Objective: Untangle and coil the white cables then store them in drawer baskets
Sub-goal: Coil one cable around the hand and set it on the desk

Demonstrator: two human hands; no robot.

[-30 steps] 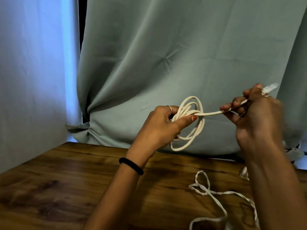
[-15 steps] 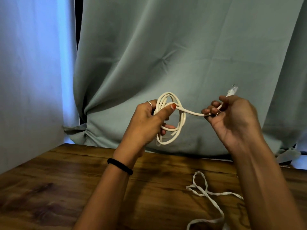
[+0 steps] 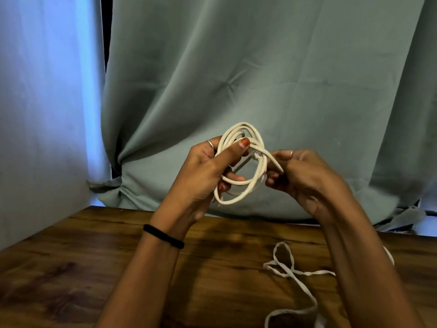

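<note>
A round white cable (image 3: 246,183) is wound into a small coil of several loops, held in the air above the wooden table (image 3: 94,268). My left hand (image 3: 205,174) grips the coil's left side, thumb pressed across the top loops. My right hand (image 3: 305,176) pinches the cable's free end at the coil's right side, and the clear plug tip (image 3: 256,157) lies across the loops. A second, flat white cable (image 3: 293,273) lies loose and looped on the table below my right forearm, partly hidden by it.
A grey-green curtain (image 3: 260,79) hangs right behind the table's far edge. A pale blue-lit wall (image 3: 42,114) stands on the left. No drawer baskets are in view.
My right hand has moved left, bringing the cable's free end and plug in against the coil. The straight stretch between my hands is gone. The coil has shifted slightly.
</note>
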